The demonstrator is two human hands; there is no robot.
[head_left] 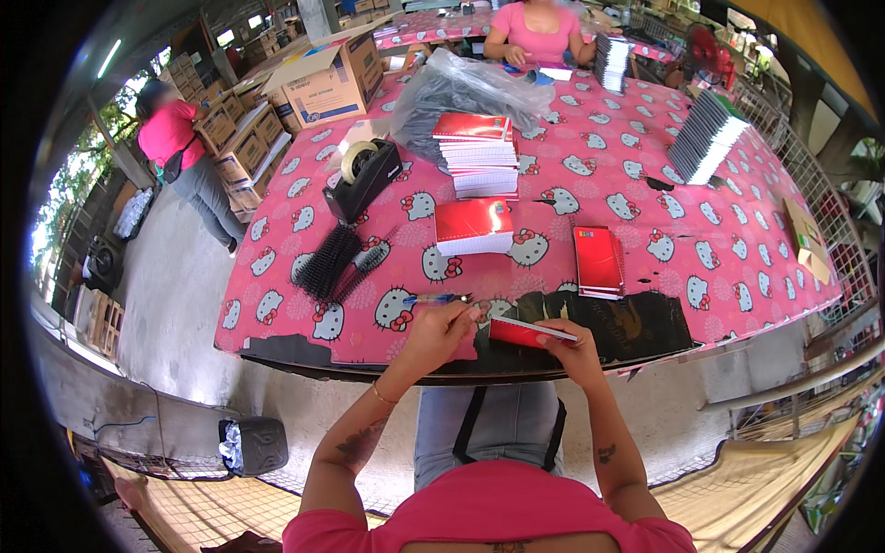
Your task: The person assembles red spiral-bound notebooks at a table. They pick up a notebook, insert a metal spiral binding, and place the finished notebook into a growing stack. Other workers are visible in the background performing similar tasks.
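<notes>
My right hand [572, 350] grips a small red-covered notebook [518, 333] near the table's front edge, tilted so its pale page edge shows. My left hand [435, 339] is just left of it, fingers pinched together; what they hold, if anything, is too small to make out. A blue pen [430, 299] shows right behind my left fingers. Farther in stand a short stack of red notebooks [473, 223] and a taller stack [476, 138]. Several more red notebooks [599, 261] lie in a low pile to the right.
Black plastic binding coils [327, 264] and a black tape dispenser [362, 184] sit to the left. Behind are a clear plastic bag [442, 92], a carton [327, 85] and dark notebook stacks [705, 138]. A person [535, 32] sits across the pink table [553, 221]; another person [180, 147] stands by boxes.
</notes>
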